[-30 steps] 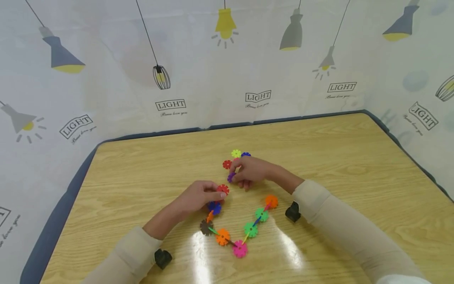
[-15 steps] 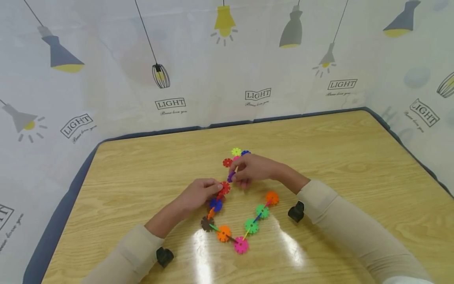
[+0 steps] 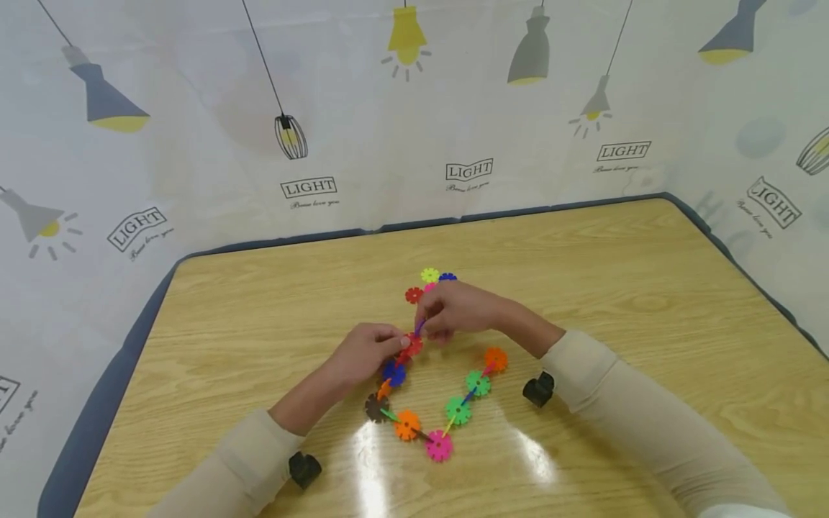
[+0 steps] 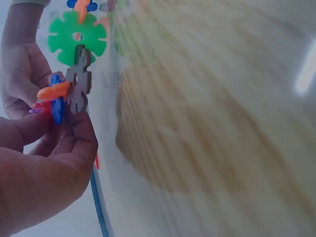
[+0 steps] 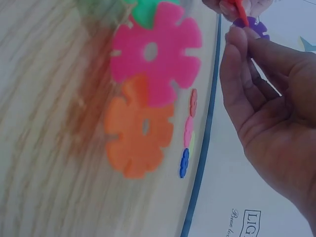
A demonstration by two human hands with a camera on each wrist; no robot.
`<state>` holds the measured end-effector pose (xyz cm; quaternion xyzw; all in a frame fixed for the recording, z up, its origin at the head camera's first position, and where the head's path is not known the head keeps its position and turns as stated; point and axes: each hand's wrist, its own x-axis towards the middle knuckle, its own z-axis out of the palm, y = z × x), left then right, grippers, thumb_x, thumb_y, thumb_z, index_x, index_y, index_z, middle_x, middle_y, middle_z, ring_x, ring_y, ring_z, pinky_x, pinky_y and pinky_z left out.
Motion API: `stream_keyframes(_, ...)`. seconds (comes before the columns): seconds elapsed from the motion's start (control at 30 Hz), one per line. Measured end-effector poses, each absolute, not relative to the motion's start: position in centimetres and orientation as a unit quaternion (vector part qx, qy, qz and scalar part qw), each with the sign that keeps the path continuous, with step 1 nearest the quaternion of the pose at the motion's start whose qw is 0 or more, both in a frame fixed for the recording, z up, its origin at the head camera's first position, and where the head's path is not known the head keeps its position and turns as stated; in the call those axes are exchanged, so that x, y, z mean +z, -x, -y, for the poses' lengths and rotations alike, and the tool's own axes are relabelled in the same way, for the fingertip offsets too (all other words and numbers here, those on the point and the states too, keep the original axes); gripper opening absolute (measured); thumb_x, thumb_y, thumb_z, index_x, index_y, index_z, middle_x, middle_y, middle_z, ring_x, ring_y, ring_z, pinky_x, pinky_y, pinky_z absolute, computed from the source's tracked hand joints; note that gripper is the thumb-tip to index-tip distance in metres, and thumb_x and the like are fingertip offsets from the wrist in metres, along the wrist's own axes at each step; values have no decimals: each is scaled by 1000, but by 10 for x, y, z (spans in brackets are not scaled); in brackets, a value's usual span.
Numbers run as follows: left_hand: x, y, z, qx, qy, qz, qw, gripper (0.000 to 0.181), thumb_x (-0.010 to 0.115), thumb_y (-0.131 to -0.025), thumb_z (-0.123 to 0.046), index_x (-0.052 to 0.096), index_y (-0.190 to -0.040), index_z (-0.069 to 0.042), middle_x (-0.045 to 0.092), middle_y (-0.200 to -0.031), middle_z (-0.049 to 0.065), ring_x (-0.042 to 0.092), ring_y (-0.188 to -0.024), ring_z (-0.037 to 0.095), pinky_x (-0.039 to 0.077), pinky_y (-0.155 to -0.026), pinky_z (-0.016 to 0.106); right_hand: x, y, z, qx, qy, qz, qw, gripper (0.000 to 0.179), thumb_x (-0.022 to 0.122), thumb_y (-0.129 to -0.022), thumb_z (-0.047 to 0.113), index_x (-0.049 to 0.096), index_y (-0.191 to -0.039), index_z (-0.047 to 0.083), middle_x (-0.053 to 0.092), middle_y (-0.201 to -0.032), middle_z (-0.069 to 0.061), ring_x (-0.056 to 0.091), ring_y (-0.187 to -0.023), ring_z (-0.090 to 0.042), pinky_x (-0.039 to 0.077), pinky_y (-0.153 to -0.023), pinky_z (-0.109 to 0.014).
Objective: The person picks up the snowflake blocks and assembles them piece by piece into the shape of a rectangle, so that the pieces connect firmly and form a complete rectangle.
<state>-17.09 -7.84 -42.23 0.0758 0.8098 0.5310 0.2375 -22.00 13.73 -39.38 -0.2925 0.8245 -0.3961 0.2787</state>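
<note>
My left hand [image 3: 363,354] pinches a red notched snowflake disc [image 3: 412,345] at the far left end of a linked chain. From it the chain curves through a blue disc [image 3: 393,373], a brown disc [image 3: 376,408] and a pink disc [image 3: 439,445], then up to an orange disc [image 3: 496,359] on the right. Between finger and thumb my right hand [image 3: 463,309] holds a purple disc [image 5: 258,27], set crosswise right at the red disc's edge. In the left wrist view the blue and brown discs hang beside the left fingers.
Just beyond the right hand lie several loose discs: yellow [image 3: 429,275], blue [image 3: 447,276], red [image 3: 414,295] and a partly hidden pink one. The wooden table [image 3: 259,288] ends at a printed curtain [image 3: 382,122]. Black mounts sit under both wrists.
The right hand has brought the purple disc down and left to meet the red disc's edge. The left hand has shifted its grip slightly on the red disc.
</note>
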Motion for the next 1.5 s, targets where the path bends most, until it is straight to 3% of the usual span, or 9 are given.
stream_keyframes(0.27,-421,170,79,542,-62,-801,247,20,59,-97,-17,72,-93,-4,55,-75,1,45,-67,15,37,-62,26,-396,219,-135,-409,276,-818,297,11,60,-94,6,71,-96,8,68,-79,-11,67,-68,-20,58,-68,-32)
stream_keyframes(0.6,-422,168,84,552,-29,-789,267,15,62,-95,-16,68,-96,-2,64,-83,2,55,-75,15,47,-69,27,-402,234,-155,-436,190,-830,291,30,59,-94,8,59,-124,2,71,-84,-14,68,-73,-27,58,-71,-38)
stream_keyframes(0.97,-425,168,87,599,-24,-735,316,13,56,-95,-9,56,-103,2,71,-93,13,68,-77,19,57,-68,33,-418,261,-173,-472,71,-843,247,29,55,-99,15,57,-126,5,66,-83,-14,64,-65,-22,58,-67,-35)
stream_keyframes(1.23,-424,169,85,585,-19,-747,315,13,58,-91,-9,57,-101,0,68,-85,9,59,-70,17,51,-63,28,-423,271,-173,-446,43,-860,245,34,57,-98,15,53,-131,8,64,-78,-11,62,-59,-19,58,-62,-32)
stream_keyframes(1.5,-427,176,86,585,-5,-738,337,16,58,-96,-18,60,-100,-3,72,-92,8,67,-76,16,57,-73,32,-425,273,-168,-392,39,-889,231,27,66,-93,19,59,-113,1,63,-69,-6,57,-53,-14,52,-54,-27)
